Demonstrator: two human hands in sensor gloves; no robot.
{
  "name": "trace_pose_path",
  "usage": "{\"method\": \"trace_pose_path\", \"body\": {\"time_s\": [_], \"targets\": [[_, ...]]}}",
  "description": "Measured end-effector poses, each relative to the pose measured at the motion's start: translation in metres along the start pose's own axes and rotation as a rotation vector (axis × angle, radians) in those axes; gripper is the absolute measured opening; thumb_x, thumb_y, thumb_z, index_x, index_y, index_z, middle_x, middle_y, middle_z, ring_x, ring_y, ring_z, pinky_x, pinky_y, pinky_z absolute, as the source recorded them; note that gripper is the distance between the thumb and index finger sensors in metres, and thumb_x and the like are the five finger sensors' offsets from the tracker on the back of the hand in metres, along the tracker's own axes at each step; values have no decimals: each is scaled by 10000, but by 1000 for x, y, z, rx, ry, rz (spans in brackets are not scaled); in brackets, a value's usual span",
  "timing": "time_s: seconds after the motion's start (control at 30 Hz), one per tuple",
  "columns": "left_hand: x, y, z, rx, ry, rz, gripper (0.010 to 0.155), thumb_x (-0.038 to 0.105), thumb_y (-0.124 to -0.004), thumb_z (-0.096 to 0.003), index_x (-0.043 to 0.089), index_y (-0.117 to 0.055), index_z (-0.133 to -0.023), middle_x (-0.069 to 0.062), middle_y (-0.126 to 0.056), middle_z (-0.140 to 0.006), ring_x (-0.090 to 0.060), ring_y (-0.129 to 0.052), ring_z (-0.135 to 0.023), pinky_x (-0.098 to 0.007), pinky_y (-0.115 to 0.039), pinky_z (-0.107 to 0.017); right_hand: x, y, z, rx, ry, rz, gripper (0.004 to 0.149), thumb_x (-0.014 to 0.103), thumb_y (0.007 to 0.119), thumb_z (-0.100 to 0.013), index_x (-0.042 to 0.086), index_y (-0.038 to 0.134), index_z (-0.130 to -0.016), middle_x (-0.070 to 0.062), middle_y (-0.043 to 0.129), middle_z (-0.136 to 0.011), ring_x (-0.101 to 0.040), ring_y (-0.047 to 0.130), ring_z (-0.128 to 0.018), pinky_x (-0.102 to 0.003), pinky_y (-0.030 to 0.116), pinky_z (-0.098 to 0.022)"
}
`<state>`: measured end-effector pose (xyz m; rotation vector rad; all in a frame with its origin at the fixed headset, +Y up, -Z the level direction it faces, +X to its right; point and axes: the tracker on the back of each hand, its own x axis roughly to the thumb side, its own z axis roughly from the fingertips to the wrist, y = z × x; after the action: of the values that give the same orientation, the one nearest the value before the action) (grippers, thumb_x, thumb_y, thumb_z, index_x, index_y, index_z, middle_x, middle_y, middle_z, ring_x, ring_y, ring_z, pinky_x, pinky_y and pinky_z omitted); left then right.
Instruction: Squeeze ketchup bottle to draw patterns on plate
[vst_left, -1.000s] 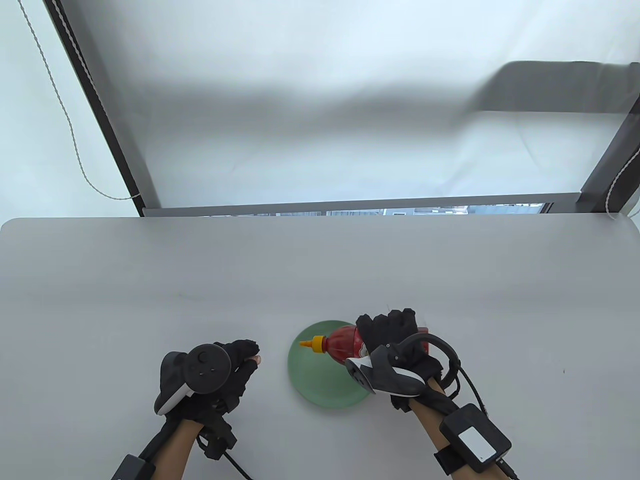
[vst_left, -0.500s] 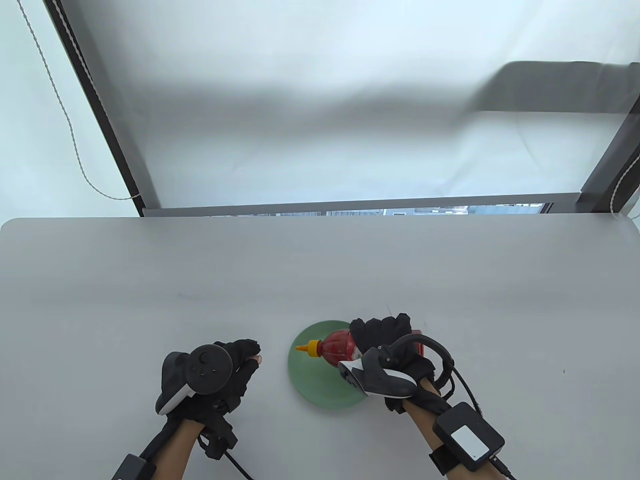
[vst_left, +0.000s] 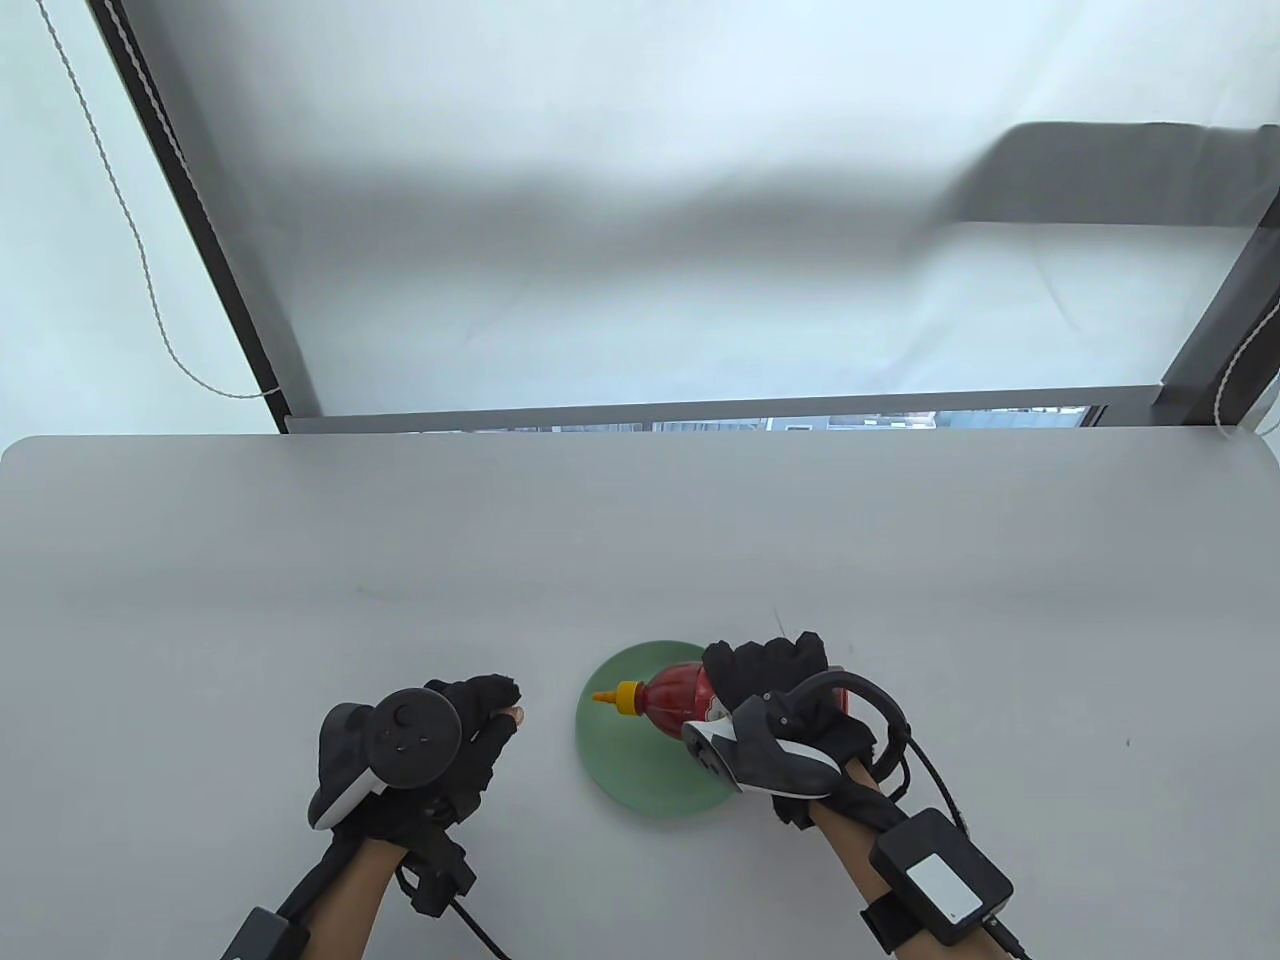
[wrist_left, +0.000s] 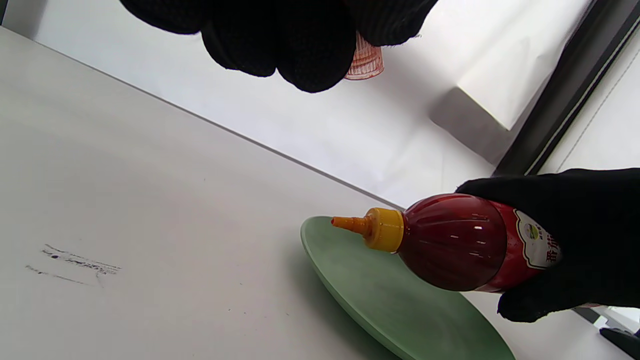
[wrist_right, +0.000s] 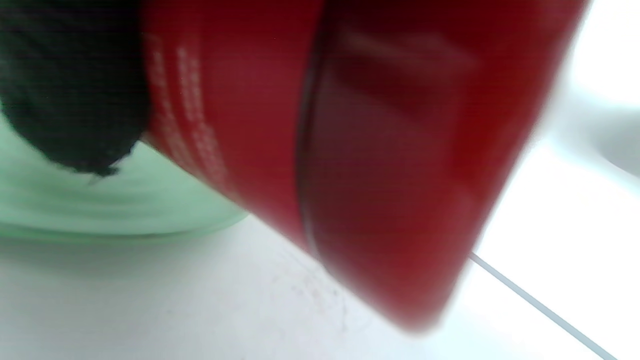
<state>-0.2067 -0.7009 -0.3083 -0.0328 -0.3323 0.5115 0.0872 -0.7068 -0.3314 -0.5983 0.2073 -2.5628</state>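
1. A glossy red plastic ketchup bottle (vst_left: 678, 696) with a rounded shoulder, a white printed label and a yellow cap ending in an orange conical nozzle (wrist_left: 352, 224) is seen tipped on its side above a round, shallow green plate (vst_left: 630, 770) of smooth matte finish.
2. The plate is set on a pale grey table (vst_left: 640, 540) with rounded corners; faint dark scuff marks (wrist_left: 75, 260) are seen on its surface in the left wrist view.
3. The bottle's body is gripped by the right hand (vst_left: 785, 700) in a black knitted glove, the fingers being wrapped around the labelled part; the nozzle is pointed leftward over the plate.
4. A small ribbed, translucent reddish cap (wrist_left: 365, 60) is pinched in the curled fingers (wrist_left: 310, 45) of the left hand (vst_left: 440, 745), which is kept just left of the plate.
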Motion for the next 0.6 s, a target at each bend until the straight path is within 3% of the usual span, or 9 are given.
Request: {"method": "trace_pose_path", "body": {"time_s": [0.6], "targets": [[-4,1,2,7,28,8,466,293,-724,-580,134,-622,-1005,-126,-858,-893,-405,-763,-879,-605,-670,-599,-1,-5,18,0,-15,-10,974,652,1003,-379,240,579,-1152,-121,853,-1039,-334,899,-903,-608,720,-738]]}}
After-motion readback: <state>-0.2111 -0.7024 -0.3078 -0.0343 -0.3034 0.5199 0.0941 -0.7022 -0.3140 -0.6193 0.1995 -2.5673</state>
